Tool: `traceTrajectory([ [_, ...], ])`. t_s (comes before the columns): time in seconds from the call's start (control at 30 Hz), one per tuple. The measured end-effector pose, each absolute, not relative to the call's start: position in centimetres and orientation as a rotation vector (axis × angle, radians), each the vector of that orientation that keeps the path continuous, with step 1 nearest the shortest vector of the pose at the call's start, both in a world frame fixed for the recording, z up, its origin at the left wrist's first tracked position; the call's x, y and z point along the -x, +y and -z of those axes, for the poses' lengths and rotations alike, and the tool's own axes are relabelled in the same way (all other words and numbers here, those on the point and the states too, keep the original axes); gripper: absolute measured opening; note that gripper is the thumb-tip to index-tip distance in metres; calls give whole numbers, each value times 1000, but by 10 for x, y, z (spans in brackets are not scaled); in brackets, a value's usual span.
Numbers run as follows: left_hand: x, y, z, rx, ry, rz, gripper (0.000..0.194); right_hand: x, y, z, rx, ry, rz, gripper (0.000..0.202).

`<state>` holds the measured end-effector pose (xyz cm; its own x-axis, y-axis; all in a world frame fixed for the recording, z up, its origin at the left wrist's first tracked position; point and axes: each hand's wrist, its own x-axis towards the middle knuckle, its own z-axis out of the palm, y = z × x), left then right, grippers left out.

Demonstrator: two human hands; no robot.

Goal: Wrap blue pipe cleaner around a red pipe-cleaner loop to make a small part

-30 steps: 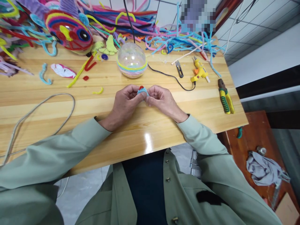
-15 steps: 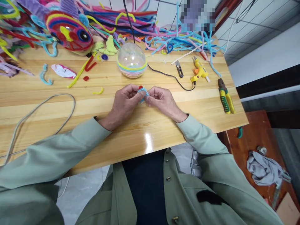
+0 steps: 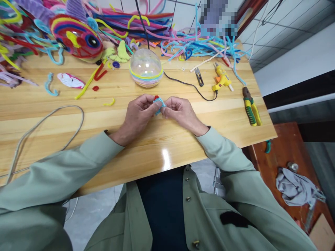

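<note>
Between my two hands is a small light-blue and red pipe-cleaner piece (image 3: pixel 159 101), held just above the table. My left hand (image 3: pixel 141 113) pinches it from the left, thumb on top. From the right, my right hand (image 3: pixel 180 111) pinches its edge with thumb and forefinger. Fingers cover much of the piece. Beyond the hands stands a clear plastic ball (image 3: pixel 146 64), its lower part wrapped in yellow, blue and pink pipe cleaner. A short yellow pipe-cleaner bit (image 3: pixel 110 102) lies left of my left hand.
On the right lie a yellow glue gun (image 3: pixel 222 81) with a black cord, thread snips (image 3: pixel 199 76) and pliers (image 3: pixel 251 108). A colourful pipe-cleaner figure (image 3: pixel 77 38) and heaped pipe cleaners (image 3: pixel 204 47) line the back. A grey cable (image 3: pixel 49 115) loops at left.
Both hands keep their pinch on the small piece and barely move. The whole view shifts very slightly.
</note>
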<state>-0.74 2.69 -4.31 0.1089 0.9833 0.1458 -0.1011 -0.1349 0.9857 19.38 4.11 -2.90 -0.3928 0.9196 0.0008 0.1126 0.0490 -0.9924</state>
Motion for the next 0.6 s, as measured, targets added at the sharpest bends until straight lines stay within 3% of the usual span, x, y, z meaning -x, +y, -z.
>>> traceTrajectory([
  [0.6,8,25,43,-1241,995,-1306,51,-194,41,28,1065,-1578,-1442,62],
])
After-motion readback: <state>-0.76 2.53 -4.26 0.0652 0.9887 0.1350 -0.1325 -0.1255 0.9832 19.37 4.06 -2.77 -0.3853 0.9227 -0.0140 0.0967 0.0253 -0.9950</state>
